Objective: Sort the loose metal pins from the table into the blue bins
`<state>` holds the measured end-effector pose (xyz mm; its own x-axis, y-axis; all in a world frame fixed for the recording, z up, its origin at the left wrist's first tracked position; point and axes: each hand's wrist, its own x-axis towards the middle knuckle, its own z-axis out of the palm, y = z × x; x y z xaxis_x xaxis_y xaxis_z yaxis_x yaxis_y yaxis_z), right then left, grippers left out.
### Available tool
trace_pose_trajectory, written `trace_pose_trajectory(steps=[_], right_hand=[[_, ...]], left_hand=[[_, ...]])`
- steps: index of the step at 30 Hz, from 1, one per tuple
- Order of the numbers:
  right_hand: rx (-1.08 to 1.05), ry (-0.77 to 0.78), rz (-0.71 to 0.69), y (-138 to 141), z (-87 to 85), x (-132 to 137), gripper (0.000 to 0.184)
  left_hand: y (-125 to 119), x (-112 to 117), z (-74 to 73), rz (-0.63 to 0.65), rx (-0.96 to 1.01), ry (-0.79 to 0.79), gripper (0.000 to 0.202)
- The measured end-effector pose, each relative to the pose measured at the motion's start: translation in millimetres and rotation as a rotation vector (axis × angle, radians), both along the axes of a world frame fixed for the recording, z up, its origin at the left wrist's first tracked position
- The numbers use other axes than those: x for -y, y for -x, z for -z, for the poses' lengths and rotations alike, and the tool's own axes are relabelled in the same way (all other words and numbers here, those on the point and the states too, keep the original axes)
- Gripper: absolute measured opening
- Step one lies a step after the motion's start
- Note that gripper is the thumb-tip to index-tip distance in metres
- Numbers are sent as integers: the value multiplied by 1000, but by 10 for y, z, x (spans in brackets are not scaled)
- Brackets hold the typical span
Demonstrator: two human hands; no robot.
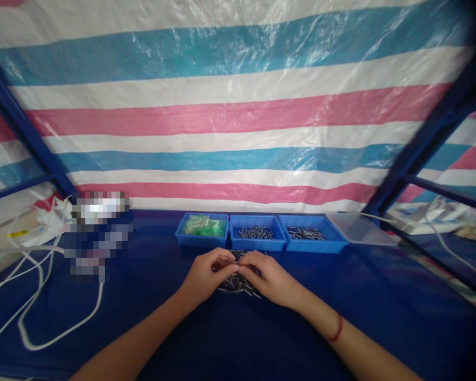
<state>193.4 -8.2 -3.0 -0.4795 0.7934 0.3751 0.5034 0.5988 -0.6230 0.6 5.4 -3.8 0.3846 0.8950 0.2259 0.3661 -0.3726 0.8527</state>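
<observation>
My left hand (208,274) and my right hand (270,278) meet over a loose pile of small dark metal pins (238,286) on the blue table cloth (341,307). Both hands have their fingers curled and pinched together at the top of the pile. Each seems to grip small pins, though the exact pieces are too small to make out. A red string band sits on my right wrist.
Three blue trays line the back: one with green pieces (202,228), two with metal pins (257,234) (310,235). A clear plastic lid (360,228) lies to their right. White cables (43,296) trail at the left. A striped tarp (238,106) and blue frame bars enclose the bench.
</observation>
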Motion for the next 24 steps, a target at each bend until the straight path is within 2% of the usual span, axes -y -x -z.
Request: trace_pose_trajectory(steps=[8,12,16,20,24], right_hand=[[-43,-45,-44,64,-78,66,16],[-15,-64,-38,84,-64,70,23],[-19,-59,-24,79,-19,49,19],[-45,-23,-63,83,-9,23,13],[-53,13,-97,89,-47,10,20]], left_hand=[[-16,2,40,37,223,122,20],[-3,-10,103,65,238,114,22],[32,-35,152,73,217,106,22],[63,-39,155,81,230,137,21],[71,-13,143,102,245,158,21]])
